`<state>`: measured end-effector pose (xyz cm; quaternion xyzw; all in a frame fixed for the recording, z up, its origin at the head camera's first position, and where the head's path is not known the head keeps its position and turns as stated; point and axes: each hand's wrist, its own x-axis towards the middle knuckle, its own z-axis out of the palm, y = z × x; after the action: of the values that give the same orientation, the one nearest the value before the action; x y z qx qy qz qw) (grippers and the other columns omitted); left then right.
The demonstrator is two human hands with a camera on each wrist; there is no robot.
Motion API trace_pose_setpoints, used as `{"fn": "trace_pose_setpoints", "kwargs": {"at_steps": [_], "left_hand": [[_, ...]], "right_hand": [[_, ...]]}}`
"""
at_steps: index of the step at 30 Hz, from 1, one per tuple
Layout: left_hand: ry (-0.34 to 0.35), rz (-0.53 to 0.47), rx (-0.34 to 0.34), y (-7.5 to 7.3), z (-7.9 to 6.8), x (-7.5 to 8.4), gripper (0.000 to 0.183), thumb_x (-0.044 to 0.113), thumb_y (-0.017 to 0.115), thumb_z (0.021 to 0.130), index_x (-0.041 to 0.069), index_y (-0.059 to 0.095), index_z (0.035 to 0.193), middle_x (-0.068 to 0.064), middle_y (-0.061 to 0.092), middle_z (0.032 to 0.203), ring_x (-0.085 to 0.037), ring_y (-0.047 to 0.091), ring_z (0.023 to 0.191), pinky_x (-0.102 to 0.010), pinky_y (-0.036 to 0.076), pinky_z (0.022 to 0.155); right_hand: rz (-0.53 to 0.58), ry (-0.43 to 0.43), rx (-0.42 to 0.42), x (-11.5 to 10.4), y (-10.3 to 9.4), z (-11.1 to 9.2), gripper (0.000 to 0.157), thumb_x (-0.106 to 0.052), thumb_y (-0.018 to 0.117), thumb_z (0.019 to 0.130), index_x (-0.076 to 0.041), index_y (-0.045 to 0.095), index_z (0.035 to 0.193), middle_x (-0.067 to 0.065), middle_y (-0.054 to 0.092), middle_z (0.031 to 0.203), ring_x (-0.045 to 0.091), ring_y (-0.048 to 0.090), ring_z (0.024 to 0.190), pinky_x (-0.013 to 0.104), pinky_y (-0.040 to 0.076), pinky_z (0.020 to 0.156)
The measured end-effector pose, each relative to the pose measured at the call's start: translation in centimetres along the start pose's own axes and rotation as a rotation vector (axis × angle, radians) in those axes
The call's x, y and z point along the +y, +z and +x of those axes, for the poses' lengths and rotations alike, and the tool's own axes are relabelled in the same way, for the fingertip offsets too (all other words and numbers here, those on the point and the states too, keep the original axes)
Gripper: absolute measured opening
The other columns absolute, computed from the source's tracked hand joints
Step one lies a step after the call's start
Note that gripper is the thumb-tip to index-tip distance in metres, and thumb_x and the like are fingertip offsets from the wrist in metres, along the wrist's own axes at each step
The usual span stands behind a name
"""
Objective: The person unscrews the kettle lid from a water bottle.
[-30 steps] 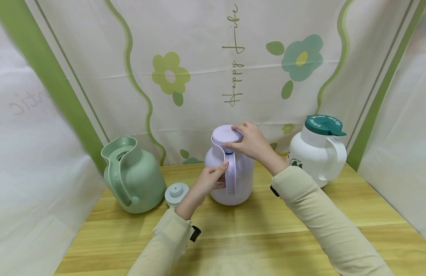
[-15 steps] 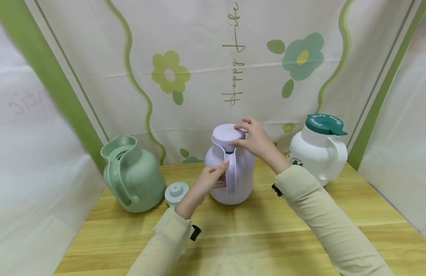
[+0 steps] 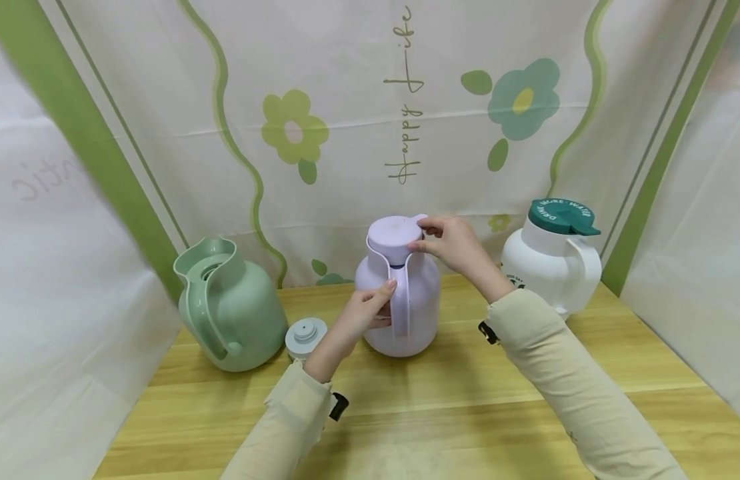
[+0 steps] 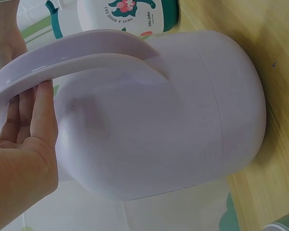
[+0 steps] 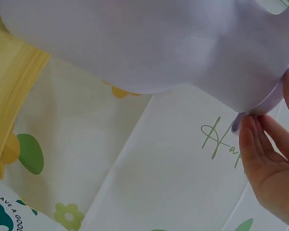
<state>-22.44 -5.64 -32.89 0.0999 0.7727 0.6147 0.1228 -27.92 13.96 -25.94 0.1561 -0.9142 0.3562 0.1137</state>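
Note:
A lilac thermos jug (image 3: pixel 424 300) stands upright in the middle of the table, its round lid (image 3: pixel 394 232) seated in the neck. My left hand (image 3: pixel 364 312) holds the jug's handle (image 3: pixel 400 303), with the thumb on its outer side; in the left wrist view, the fingers (image 4: pixel 42 113) reach under the handle. At the lid's right edge, my right hand (image 3: pixel 460 245) pinches the rim near a small tab, thumb in front and fingers behind. The right wrist view shows those fingers (image 5: pixel 250 142) at the lid's edge, beside the lilac tab (image 5: pixel 237 122).
To the left stands a lidless green jug (image 3: pixel 250 313), with a pale grey-green stopper (image 3: pixel 306 335) beside it. A white jug (image 3: pixel 535 267) with a dark green lid (image 3: pixel 561 216) stands at the right. A printed cloth (image 3: pixel 352 160) hangs behind the wooden table (image 3: pixel 430 427).
My right hand has shifted right, its fingers going from the lid's top to its right edge, where a tab now shows. My left hand stays on the handle.

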Motion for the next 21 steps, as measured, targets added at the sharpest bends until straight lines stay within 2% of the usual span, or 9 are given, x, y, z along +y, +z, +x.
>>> {"fn": "trace_pose_setpoints", "kwargs": {"at_steps": [5,8,13,18,21], "left_hand": [[-0.004,0.003,-0.003,-0.1,0.0,-0.1,0.059,0.047,0.043,0.099,-0.005,0.06,0.121,-0.023,0.064,0.115,-0.03,0.065,0.107,-0.041,0.055,0.093],[-0.006,0.005,-0.002,-0.1,0.0,-0.1,0.06,0.048,0.043,0.099,-0.004,0.06,0.121,-0.022,0.064,0.116,-0.029,0.065,0.107,-0.041,0.055,0.093],[0.001,0.004,-0.006,-0.1,0.0,-0.2,0.06,0.048,0.043,0.099,-0.004,0.061,0.121,-0.022,0.065,0.115,-0.028,0.065,0.106,-0.04,0.055,0.093],[0.0,0.014,-0.011,-0.1,0.0,-0.3,0.06,0.049,0.042,0.099,-0.004,0.061,0.121,-0.022,0.064,0.116,-0.028,0.065,0.107,-0.041,0.055,0.093],[-0.005,0.013,-0.01,-0.1,0.0,-0.3,0.06,0.048,0.042,0.099,-0.004,0.061,0.121,-0.022,0.064,0.116,-0.028,0.065,0.107,-0.041,0.055,0.093]], "right_hand": [[0.076,-0.02,-0.059,0.2,-0.2,0.1,0.059,-0.021,0.075,0.083,0.006,0.053,0.131,0.025,0.059,0.128,0.037,0.059,0.118,0.044,0.05,0.1],[0.094,-0.055,-0.112,0.5,-0.2,0.1,0.06,-0.019,0.069,0.088,0.008,0.046,0.136,0.026,0.052,0.136,0.038,0.052,0.126,0.045,0.043,0.108],[0.062,-0.048,-0.186,0.2,0.4,0.2,0.07,-0.027,0.061,0.092,0.007,0.031,0.145,0.026,0.038,0.147,0.04,0.037,0.137,0.052,0.032,0.114],[0.023,0.023,-0.163,-1.0,1.7,0.4,0.089,-0.045,0.066,0.086,-0.002,0.022,0.15,0.029,0.029,0.147,0.041,0.036,0.134,0.057,0.035,0.11],[0.019,0.09,-0.119,-1.5,2.3,0.4,0.095,-0.05,0.07,0.081,-0.009,0.022,0.152,0.027,0.027,0.145,0.039,0.036,0.131,0.056,0.037,0.107]]}}
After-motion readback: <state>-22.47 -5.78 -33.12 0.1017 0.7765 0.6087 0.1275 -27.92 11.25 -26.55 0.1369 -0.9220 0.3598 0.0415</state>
